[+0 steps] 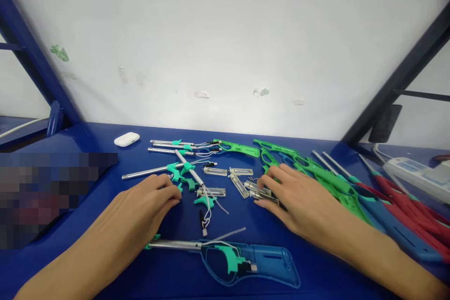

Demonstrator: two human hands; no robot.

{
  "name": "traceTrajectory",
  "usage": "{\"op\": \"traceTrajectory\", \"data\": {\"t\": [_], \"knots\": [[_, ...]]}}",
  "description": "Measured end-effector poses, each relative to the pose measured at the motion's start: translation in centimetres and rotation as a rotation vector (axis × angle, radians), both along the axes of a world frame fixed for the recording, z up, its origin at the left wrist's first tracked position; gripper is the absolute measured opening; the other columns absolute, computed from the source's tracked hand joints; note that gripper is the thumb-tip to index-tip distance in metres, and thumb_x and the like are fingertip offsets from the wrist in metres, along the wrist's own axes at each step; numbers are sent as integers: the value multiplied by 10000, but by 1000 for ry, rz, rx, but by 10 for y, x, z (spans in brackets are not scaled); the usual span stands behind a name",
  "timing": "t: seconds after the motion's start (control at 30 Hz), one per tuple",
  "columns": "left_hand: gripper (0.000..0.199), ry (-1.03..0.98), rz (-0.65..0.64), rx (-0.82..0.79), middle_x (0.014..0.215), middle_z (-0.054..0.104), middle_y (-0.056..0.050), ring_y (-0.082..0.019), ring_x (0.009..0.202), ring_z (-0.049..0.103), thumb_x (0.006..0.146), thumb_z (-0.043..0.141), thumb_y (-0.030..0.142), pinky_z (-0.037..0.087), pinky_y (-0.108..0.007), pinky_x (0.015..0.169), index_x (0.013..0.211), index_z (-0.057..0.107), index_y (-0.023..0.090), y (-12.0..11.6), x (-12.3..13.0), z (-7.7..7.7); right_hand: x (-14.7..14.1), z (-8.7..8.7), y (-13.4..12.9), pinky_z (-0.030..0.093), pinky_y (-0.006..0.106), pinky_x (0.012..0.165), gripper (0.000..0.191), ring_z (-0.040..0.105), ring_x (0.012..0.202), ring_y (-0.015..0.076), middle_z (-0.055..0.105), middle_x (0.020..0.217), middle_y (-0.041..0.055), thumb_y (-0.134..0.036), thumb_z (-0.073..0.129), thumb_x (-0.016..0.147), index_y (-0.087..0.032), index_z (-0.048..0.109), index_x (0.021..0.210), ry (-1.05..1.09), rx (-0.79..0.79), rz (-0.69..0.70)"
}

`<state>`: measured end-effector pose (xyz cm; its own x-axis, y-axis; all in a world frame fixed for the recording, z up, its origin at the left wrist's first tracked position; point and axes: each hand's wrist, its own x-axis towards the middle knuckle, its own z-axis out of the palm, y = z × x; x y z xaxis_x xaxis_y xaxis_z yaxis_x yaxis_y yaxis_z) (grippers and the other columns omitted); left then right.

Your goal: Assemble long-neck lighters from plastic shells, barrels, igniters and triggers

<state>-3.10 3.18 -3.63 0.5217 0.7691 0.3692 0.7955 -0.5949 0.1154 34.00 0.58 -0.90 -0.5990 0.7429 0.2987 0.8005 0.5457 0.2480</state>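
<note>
My left hand (154,199) is closed, with a turquoise trigger (180,187) just showing at its fingertips. Around it lie more turquoise triggers (190,183) and a metal lighter tube (190,167) with white wires. My right hand (290,192) has its thumb and fingers about a clear fuel tank (263,196); a second clear tank (258,187) lies against it, and the palm hides their far ends. Nearest me rests a blue lighter half-shell (270,262), with a metal tube (179,244), a turquoise trigger (231,258) and a black igniter (245,267) laid in it.
Several clear tanks (215,171) lie mid-table. Green half-shells (242,148) and wired metal tubes (168,144) are behind them. Red lighters (404,201) and blue ones (393,225) pile up at the right beside a white power strip (418,176). A white case (127,139) sits back left.
</note>
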Motion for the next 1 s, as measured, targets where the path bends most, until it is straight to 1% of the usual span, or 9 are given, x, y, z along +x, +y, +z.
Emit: {"op": "traceTrajectory", "data": {"t": [0.1,0.2,0.33,0.5,0.67,0.77,0.87,0.93,1.0], "knots": [[336,0,30,-18,1022,772,-55,-234,823,777,1095,483,272,556,-312,685,989,801,272,-1,-2,0,0,-6,0,594,427,852,190,733,926,268,733,1025,63,-333,594,1168,-222,729,1093,-2,-4,49],[330,-4,52,-31,1024,768,-54,-232,849,764,1097,482,273,530,-309,701,985,793,271,-2,-4,-1,6,-10,2,588,423,790,340,740,878,267,742,983,61,-338,464,1215,-228,724,1026,21,35,81],[308,-32,55,-49,969,744,-50,-233,814,739,1076,483,269,492,-310,660,932,756,269,-3,-2,0,12,-1,-8,587,416,721,441,772,842,260,791,996,59,-426,334,1244,-239,695,1073,84,111,66],[276,-154,30,-68,971,756,-44,-224,799,755,1073,496,334,531,-320,671,960,738,264,-12,7,19,-11,11,-40,631,295,714,344,840,820,158,857,976,-21,-461,377,1251,-274,648,1153,349,133,60],[235,-336,26,-120,811,767,46,-135,578,695,1110,546,412,494,-226,487,1020,726,292,-37,21,35,-52,-1,-55,635,235,730,330,829,780,110,848,928,-77,-481,420,1244,-301,672,1130,603,73,124],[245,-465,6,-280,739,756,73,-113,608,730,1128,576,430,523,-166,513,979,724,304,-55,35,34,-63,-12,-54,637,242,763,304,821,787,118,846,953,-69,-491,468,1229,-307,705,1187,640,81,170],[220,-557,-77,-438,641,708,81,-95,529,670,1043,600,327,518,-139,510,866,724,291,-70,51,29,-65,-20,-53,631,253,793,280,816,797,129,846,977,-55,-474,510,1217,-306,735,1220,624,120,185],[167,-596,-115,-429,665,716,82,-80,511,644,984,623,272,517,-122,511,864,739,285,-75,60,26,-64,-21,-53,620,259,788,269,808,788,132,839,964,-55,-461,528,1213,-307,748,1204,617,152,184],[147,-651,-129,-397,757,762,76,-72,559,677,987,643,248,529,-103,528,917,765,292,-77,65,24,-63,-21,-53,609,259,784,270,799,772,126,830,945,-60,-456,529,1214,-309,753,1184,619,171,184]]}}
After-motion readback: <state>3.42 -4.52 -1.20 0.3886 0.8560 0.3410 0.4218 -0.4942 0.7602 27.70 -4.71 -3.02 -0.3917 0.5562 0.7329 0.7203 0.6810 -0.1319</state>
